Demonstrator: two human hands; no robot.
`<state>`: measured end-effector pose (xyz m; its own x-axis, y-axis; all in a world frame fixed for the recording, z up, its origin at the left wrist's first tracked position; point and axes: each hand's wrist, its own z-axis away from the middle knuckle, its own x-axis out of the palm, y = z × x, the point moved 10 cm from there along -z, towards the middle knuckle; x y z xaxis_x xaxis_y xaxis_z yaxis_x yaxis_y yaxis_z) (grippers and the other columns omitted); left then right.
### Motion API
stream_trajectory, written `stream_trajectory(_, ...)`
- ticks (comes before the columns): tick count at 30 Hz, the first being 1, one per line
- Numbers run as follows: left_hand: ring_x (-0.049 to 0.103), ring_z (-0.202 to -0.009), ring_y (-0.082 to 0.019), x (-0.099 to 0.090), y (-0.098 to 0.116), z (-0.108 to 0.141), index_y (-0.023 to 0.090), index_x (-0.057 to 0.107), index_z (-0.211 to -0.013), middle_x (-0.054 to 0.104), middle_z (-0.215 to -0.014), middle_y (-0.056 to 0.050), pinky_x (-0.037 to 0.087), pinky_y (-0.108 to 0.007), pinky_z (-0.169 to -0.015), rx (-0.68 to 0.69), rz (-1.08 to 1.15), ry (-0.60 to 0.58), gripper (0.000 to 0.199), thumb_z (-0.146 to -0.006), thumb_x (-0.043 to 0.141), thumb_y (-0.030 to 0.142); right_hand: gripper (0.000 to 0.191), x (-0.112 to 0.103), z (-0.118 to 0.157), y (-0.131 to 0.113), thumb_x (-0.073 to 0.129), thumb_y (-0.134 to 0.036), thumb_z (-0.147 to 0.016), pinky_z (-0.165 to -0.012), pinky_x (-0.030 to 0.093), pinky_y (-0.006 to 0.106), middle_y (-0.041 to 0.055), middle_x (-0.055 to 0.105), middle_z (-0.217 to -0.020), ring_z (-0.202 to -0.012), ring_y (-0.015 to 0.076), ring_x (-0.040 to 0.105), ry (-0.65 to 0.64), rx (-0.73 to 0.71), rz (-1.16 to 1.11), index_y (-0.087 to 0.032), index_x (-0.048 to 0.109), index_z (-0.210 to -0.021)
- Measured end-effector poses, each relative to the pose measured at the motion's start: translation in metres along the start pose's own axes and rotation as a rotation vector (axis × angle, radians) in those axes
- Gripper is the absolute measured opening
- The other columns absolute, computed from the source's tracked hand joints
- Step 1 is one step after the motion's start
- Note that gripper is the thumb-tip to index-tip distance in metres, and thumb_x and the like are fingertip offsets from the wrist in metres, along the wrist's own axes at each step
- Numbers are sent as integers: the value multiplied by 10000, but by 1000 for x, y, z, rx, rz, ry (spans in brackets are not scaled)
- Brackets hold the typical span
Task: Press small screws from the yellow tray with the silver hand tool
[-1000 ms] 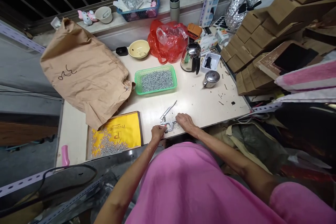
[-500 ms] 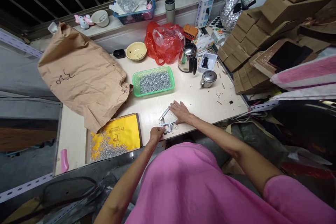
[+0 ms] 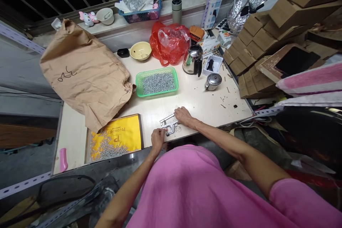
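Note:
A small silver hand press with a lever [image 3: 170, 125] lies at the table's front edge. My right hand [image 3: 184, 117] is closed over the far end of its lever, fingers curled. At the near left end of the press, my left hand [image 3: 158, 137] pinches something too small to make out. A green plastic basket [image 3: 137, 89] full of short metal pins [image 3: 159, 83] stands beyond the press. Left of my left hand, more metal pins [image 3: 112, 149] lie on a yellow sheet [image 3: 130, 131] in a shallow tray.
A large brown paper sack [image 3: 88, 78] leans at the left. Behind the basket are a cream bowl [image 3: 140, 51], a red plastic bag [image 3: 171, 48] and a steel kettle [image 3: 192, 60]. A small lidded metal pot [image 3: 213, 82] stands right, near stacked cardboard boxes [image 3: 256, 42].
My right hand has pushed the lever down, closer to the press body, and its fingers have curled in. My left hand stays by the press's near end. The view has shifted slightly.

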<state>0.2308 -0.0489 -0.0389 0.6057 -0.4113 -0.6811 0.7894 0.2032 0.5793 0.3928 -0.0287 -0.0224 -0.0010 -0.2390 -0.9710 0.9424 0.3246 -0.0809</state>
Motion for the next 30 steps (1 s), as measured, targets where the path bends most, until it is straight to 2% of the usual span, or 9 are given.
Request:
stream_trajectory(2, 583, -889, -217, 1, 41, 4, 158, 648, -884, 631, -907, -85, 472, -335, -783, 312, -185, 64, 180, -844, 545, 299, 380, 0, 1, -1, 732, -367, -756, -859, 364, 364, 137, 603, -1052, -1007, 259, 496, 6, 7, 0, -95, 630, -1001)
stream_trajectory(4, 532, -1032, -240, 14, 76, 7, 169, 611, -1056, 606, -1072, -103, 454, -360, -867, 554, -324, 61, 248, -832, 586, 270, 366, 0, 2, -2, 722, -354, -765, -853, 362, 360, 141, 602, -1051, -1008, 260, 497, 3, 11, -6, -93, 630, -1005)
stream_trajectory(7, 490, -1094, -255, 37, 106, 0, 164, 502, -1222, 553, -1203, -124, 443, -385, -894, 705, -486, 10, 443, -810, 635, 256, 402, -1, 4, -2, 703, -384, -778, -860, 357, 359, 140, 599, -1065, -1019, 260, 495, -19, 20, -44, -100, 615, -1049)
stream_trajectory(11, 504, -1033, -253, 56, 113, -14, 140, 433, -1285, 562, -1145, -129, 448, -376, -847, 700, -647, -87, 543, -807, 650, 279, 543, -2, 14, 6, 740, -394, -735, -874, 358, 368, 139, 580, -1121, -1033, 265, 483, -28, 71, -59, -104, 559, -1157)
stream_trajectory(13, 496, -1035, -254, 59, 112, -15, 138, 434, -1284, 563, -1127, -124, 441, -365, -837, 688, -701, -117, 540, -808, 650, 274, 513, -1, 20, 8, 734, -348, -749, -868, 364, 361, 138, 581, -1120, -1031, 262, 482, -18, 80, -58, -101, 556, -1162)
stream_trajectory(19, 473, -1044, -242, 65, 112, -11, 179, 534, -1140, 571, -1067, -96, 427, -336, -792, 672, -751, -203, 276, -874, 557, 248, 196, 2, 26, 4, 533, -172, -891, -853, 366, 347, 129, 615, -1024, -1011, 244, 509, -23, 13, -98, -110, 620, -1055)
stream_trajectory(22, 484, -1009, -240, 68, 111, -14, 175, 587, -1013, 580, -1012, -97, 427, -337, -766, 652, -759, -230, 162, -914, 481, 248, 225, 4, 24, 3, 434, -98, -918, -845, 365, 334, 116, 635, -981, -987, 221, 529, -51, 14, -129, -119, 646, -991)
stream_trajectory(26, 501, -987, -248, 69, 110, -18, 166, 609, -979, 587, -980, -106, 444, -349, -752, 649, -761, -228, 203, -934, 425, 238, 208, 4, 21, 2, 449, -130, -928, -848, 372, 325, 108, 645, -964, -980, 212, 540, -88, 30, -145, -123, 655, -958)
stream_trajectory(30, 517, -1054, -265, 64, 108, -15, 140, 545, -1182, 595, -1087, -128, 470, -386, -828, 684, -718, -165, 300, -895, 503, 217, 242, -3, 19, 10, 636, -257, -850, -849, 395, 332, 124, 613, -1074, -1047, 244, 511, -82, 84, -121, -116, 630, -1046)
